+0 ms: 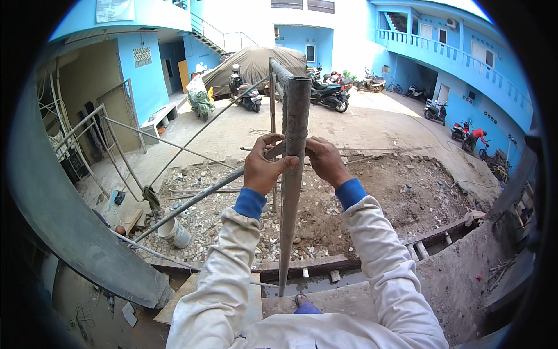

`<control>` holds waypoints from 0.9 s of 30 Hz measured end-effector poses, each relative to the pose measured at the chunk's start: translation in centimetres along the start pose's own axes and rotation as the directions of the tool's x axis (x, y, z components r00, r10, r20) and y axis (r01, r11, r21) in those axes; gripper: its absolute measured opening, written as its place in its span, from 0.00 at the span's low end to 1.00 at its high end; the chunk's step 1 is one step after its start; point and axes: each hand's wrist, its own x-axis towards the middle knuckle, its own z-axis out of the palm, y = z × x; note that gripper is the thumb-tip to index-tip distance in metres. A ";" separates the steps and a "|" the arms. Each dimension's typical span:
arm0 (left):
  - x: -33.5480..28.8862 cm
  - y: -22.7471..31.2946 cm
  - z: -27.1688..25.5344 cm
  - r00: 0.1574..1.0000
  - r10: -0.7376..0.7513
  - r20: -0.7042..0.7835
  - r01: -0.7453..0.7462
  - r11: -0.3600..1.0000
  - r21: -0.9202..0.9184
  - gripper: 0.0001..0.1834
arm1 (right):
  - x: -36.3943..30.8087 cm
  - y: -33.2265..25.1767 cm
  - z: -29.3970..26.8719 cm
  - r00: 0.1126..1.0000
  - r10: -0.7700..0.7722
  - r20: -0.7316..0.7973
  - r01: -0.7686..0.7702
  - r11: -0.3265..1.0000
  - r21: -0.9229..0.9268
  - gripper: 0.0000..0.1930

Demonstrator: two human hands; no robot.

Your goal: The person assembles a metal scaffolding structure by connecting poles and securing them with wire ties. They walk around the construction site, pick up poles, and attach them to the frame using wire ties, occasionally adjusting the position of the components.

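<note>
A grey metal pipe (295, 192) stands upright in front of me, its hollow top end facing up. My left hand (268, 167) is closed against its left side, thumb pressed on the pipe and fingers curled by a short flat metal piece (275, 150). On the other side, my right hand (326, 163) has its fingers bent and pressed to the pipe's right edge; their tips are partly hidden, so what they pinch is unclear. A thin wire (297, 138) crosses the pipe at hand height. A slanted pole (192, 202) runs down leftward from near my left hand.
Thin braces and a metal frame (108, 131) stand at left, beside a curved grey column (75, 192). Below lie a white bucket (174, 232), rubble (232, 232) and a water-filled trench (319, 283). Motorcycles (330, 93) and a covered vehicle (250, 67) are farther off; a person in red (478, 135) bends at right.
</note>
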 end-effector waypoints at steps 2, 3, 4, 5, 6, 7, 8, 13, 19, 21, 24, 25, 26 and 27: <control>-0.3 0.1 0.1 0.999 0.045 -0.029 -0.042 0.996 0.074 0.36 | 0.3 -1.3 -0.5 0.994 0.099 0.045 -0.096 0.992 -0.080 0.05; -0.5 0.0 0.2 0.999 0.033 -0.036 -0.031 0.996 0.080 0.33 | -0.2 -2.2 -0.8 0.994 0.107 0.035 -0.104 0.990 -0.092 0.06; -0.7 -0.1 0.4 0.992 0.112 -0.051 -0.106 0.988 0.117 0.32 | -0.9 -3.3 -1.1 0.992 0.129 -0.002 -0.128 0.982 -0.139 0.06; -0.9 -0.2 0.5 0.982 0.177 -0.072 -0.162 0.972 0.171 0.31 | -1.7 -4.4 -1.4 0.984 0.178 -0.027 -0.180 0.965 -0.191 0.07; -1.2 -0.3 0.7 0.966 0.240 -0.093 -0.214 0.950 0.228 0.30 | -2.3 -5.5 -1.6 0.979 0.195 -0.064 -0.205 0.950 -0.235 0.08; -1.5 -0.4 0.9 0.931 0.346 -0.114 -0.287 0.889 0.357 0.28 | -2.7 -6.3 -1.7 0.969 0.237 -0.074 -0.248 0.934 -0.258 0.09; -1.9 -0.5 1.2 0.918 0.377 -0.123 -0.300 0.863 0.406 0.28 | -3.2 -7.2 -1.7 0.961 0.258 -0.095 -0.275 0.922 -0.274 0.10; -3.8 -1.1 3.5 0.849 0.472 -0.239 -0.309 0.809 0.500 0.27 | -3.5 -9.9 -1.6 0.941 0.283 -0.185 -0.325 0.905 -0.274 0.13; -3.2 -2.3 6.0 0.750 0.533 -0.391 -0.334 0.816 0.472 0.26 | -2.1 -11.6 -1.6 0.930 0.340 -0.142 -0.368 0.860 -0.354 0.14; -2.8 -2.8 6.4 0.717 0.560 -0.415 -0.352 0.805 0.478 0.24 | -1.6 -12.2 -1.6 0.921 0.371 -0.117 -0.384 0.815 -0.433 0.13; -2.5 -3.4 6.5 0.696 0.570 -0.437 -0.336 0.796 0.503 0.21 | -0.9 -13.6 -1.8 0.928 0.372 -0.008 -0.317 0.781 -0.538 0.13; -2.4 -3.5 6.6 0.692 0.579 -0.431 -0.347 0.790 0.505 0.22 | -0.6 -13.9 -2.3 0.937 0.348 0.037 -0.274 0.795 -0.542 0.13; -2.4 -3.6 6.6 0.693 0.576 -0.434 -0.347 0.794 0.500 0.22 | -0.3 -14.2 -2.8 0.937 0.338 0.092 -0.236 0.804 -0.545 0.12; -2.3 -3.7 6.7 0.695 0.572 -0.437 -0.346 0.798 0.494 0.22 | -0.1 -14.4 -3.4 0.926 0.340 0.163 -0.205 0.816 -0.540 0.12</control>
